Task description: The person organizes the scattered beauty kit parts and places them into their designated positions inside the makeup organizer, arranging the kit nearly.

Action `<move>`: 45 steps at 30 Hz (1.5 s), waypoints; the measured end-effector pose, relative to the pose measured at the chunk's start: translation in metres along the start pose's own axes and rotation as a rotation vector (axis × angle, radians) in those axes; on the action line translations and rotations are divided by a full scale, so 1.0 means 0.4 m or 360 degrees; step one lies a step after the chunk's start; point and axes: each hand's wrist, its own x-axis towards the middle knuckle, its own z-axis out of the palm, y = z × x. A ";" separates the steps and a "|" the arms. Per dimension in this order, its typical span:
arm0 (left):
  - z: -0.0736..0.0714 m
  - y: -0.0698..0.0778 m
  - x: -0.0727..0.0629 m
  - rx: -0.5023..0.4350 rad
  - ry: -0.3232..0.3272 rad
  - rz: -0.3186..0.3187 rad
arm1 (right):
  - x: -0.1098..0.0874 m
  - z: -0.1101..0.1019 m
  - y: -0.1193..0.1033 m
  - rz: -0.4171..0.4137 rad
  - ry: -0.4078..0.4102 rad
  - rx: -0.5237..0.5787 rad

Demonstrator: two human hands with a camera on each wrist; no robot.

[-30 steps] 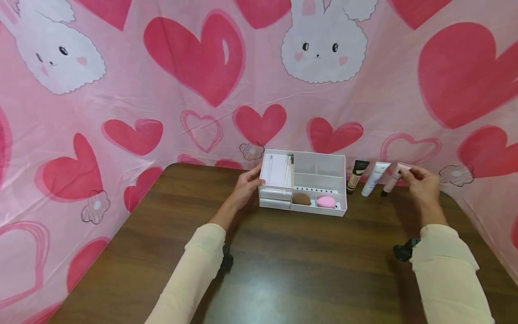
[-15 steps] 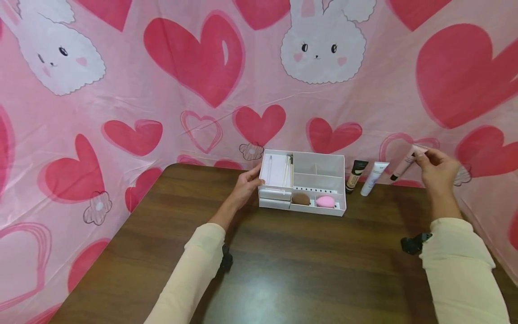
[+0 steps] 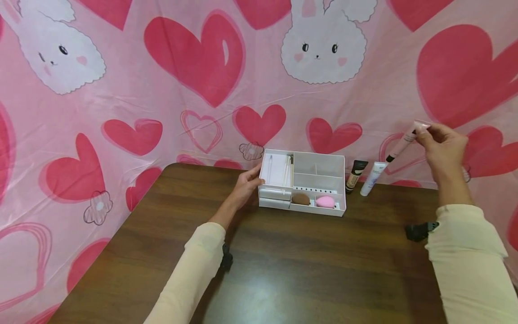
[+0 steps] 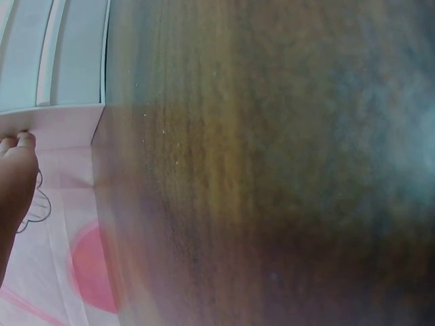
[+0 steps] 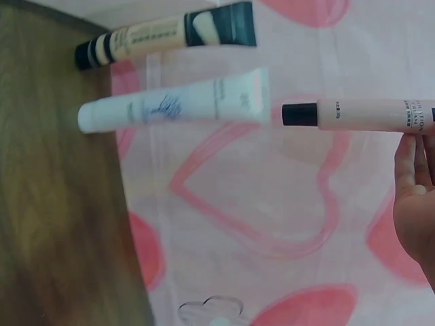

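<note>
In the head view my right hand (image 3: 446, 146) pinches a slim pale pink cosmetic tube (image 3: 400, 147) by its flat end, up in the air with its black cap pointing down and left. The right wrist view shows this pink tube (image 5: 370, 115) between fingers and thumb of the right hand (image 5: 416, 197). A white cosmetics organizer (image 3: 274, 204) stands near the table's back edge. My left hand (image 3: 245, 186) rests against its left side, fingers extended along the wall and thumb at the rim. The left wrist view has those left fingertips (image 4: 26, 141) touching the organizer's side.
A black-and-beige tube (image 3: 356, 176) and a white tube (image 3: 373, 179) stand right of the organizer. A brown sponge (image 3: 301, 199) and a pink sponge (image 3: 325, 202) sit in its front compartments, brushes (image 3: 288, 171) at upper left. A heart-printed cloth (image 3: 194, 58) hangs behind the wooden table (image 3: 307, 261).
My right hand has lifted the pink tube off its place beside the white tube, moving it up and slightly right. The left hand and the organizer have stayed still.
</note>
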 end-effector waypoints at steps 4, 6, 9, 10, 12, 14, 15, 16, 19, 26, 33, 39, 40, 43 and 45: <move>0.000 0.000 0.001 -0.0003 0.0000 -0.0001 | 0.002 0.046 -0.004 -0.0012 -0.0113 0.0027; 0.000 0.001 0.001 -0.0006 0.0004 0.0000 | 0.001 0.072 -0.004 -0.0024 -0.0180 -0.0010; 0.000 0.001 0.000 -0.0002 0.0000 -0.0002 | -0.001 0.113 0.004 -0.0030 -0.0267 -0.0008; 0.000 0.002 -0.001 -0.0004 -0.0001 -0.0003 | -0.003 0.127 0.008 -0.0025 -0.0293 0.0001; 0.000 0.001 -0.002 -0.0004 -0.0003 -0.0007 | -0.007 0.153 0.019 -0.0009 -0.0350 0.0008; -0.001 0.002 -0.003 -0.0009 0.0001 -0.0009 | -0.014 0.179 0.032 0.0012 -0.0405 0.0015; -0.001 0.002 -0.002 -0.0012 0.0004 -0.0009 | -0.017 0.190 0.040 0.0022 -0.0430 0.0013; -0.001 0.002 -0.001 -0.0014 0.0005 -0.0009 | -0.021 0.202 0.047 0.0033 -0.0450 0.0001; 0.000 0.002 0.001 -0.0024 0.0003 -0.0009 | -0.031 0.230 0.071 0.0059 -0.0493 -0.0123; 0.000 0.006 0.001 -0.0037 0.0012 -0.0009 | -0.066 0.299 0.132 0.0082 -0.0597 -0.0488; -0.002 -0.011 -0.005 -0.0054 -0.0020 -0.0025 | -0.117 0.333 0.213 0.0148 -0.0626 -0.0680; -0.002 -0.007 -0.003 -0.0063 -0.0013 -0.0002 | -0.141 0.350 0.274 0.0154 -0.0611 -0.0612; -0.003 -0.006 -0.002 -0.0063 -0.0011 0.0001 | -0.144 0.351 0.282 0.0171 -0.0610 -0.0614; -0.005 -0.008 0.002 -0.0058 -0.0003 0.0006 | -0.157 0.356 0.306 0.0208 -0.0615 -0.0623; -0.006 -0.009 0.004 -0.0049 -0.0003 -0.0003 | -0.164 0.357 0.320 0.0229 -0.0631 -0.0654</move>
